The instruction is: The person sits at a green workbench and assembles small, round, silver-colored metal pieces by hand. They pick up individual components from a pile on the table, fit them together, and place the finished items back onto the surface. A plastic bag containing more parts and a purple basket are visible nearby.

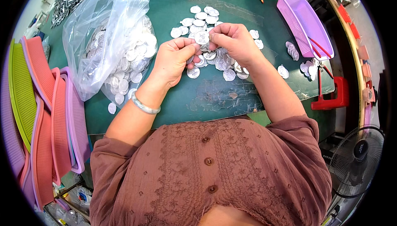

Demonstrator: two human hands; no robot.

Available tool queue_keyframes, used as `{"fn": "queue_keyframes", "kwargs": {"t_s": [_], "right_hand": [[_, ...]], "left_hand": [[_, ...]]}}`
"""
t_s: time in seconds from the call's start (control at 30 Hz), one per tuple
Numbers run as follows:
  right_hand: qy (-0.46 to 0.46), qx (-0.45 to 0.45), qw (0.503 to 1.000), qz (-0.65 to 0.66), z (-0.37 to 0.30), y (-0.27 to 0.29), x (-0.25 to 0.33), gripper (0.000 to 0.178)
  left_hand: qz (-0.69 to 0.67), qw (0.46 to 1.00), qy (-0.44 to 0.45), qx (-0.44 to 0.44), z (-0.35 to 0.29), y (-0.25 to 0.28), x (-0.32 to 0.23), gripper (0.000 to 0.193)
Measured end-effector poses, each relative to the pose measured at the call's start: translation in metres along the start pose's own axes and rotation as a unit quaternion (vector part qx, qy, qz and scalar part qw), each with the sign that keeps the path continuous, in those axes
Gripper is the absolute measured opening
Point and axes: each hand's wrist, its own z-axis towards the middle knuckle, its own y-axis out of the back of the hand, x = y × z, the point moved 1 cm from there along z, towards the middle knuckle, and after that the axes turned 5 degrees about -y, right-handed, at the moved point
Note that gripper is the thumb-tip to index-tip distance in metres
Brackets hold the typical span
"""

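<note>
In the head view, a left hand (171,58) and right hand (236,44) jointly pinch one silver medal (202,37) above a medal heap (223,60), overlapped beyond counting, on one green table (178,102). A loosened fingertip grip could drop it among lookalikes. Nearby: one clear bag (89,23), one purple basket (289,21) at right.

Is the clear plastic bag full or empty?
Partly filled: the clear plastic bag shows silver medallions through its lower part.

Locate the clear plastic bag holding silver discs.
In the head view, the clear plastic bag lies at left on the green table, between the stacked baskets and the left hand.
</note>
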Motion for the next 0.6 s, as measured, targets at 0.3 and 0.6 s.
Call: {"fn": "queue_keyframes", "kwargs": {"t_s": [0.3, 0.6], "right_hand": [[0.001, -0.011, 1.000, -0.015, -0.0002, -0.0003, -0.0005, 0.018], [0.012, -0.006, 0.999, -0.029, -0.0009, -0.0007, 0.0001, 0.018]], "left_hand": [[0.018, 1.000, -0.017, -0.007, -0.0014, -0.0030, -0.0016, 0.008], [0.028, 0.999, -0.022, 0.000, -0.0004, -0.0008, -0.0009, 0.008]]}}
